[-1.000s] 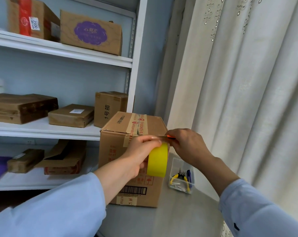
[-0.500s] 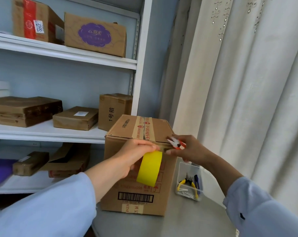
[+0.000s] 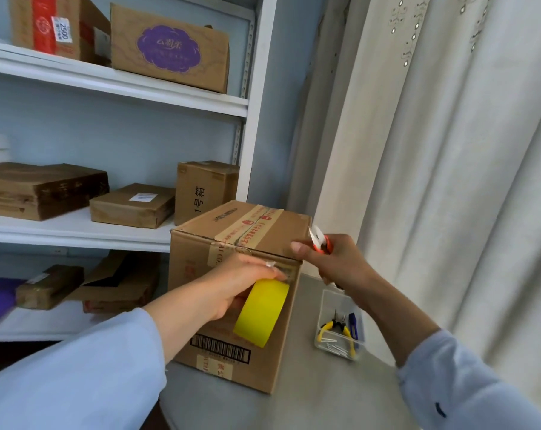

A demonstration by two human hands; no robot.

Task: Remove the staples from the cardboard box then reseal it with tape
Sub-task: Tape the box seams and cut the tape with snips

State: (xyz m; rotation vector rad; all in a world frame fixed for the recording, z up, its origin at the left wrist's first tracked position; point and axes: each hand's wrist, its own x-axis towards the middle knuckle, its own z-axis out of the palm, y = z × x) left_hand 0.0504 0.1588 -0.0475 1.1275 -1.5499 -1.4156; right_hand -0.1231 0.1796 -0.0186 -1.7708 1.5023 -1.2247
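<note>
Brown boxes (image 3: 132, 204) sit on the white shelves (image 3: 114, 85). A pale curtain (image 3: 449, 150) hangs right. On the table (image 3: 309, 398) a clear tray (image 3: 337, 327) holds yellow pliers (image 3: 337, 328).

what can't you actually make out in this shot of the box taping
- Head view: the tape strip's end on the cardboard box is hidden by the left hand gripping the yellow tape roll.
- Head view: the orange-handled cutter is mostly covered by the right hand; its type is unclear.
- Head view: staples left in the box are too small to tell.
- Head view: contents of the clear tray beyond the yellow pliers are too small.
</note>
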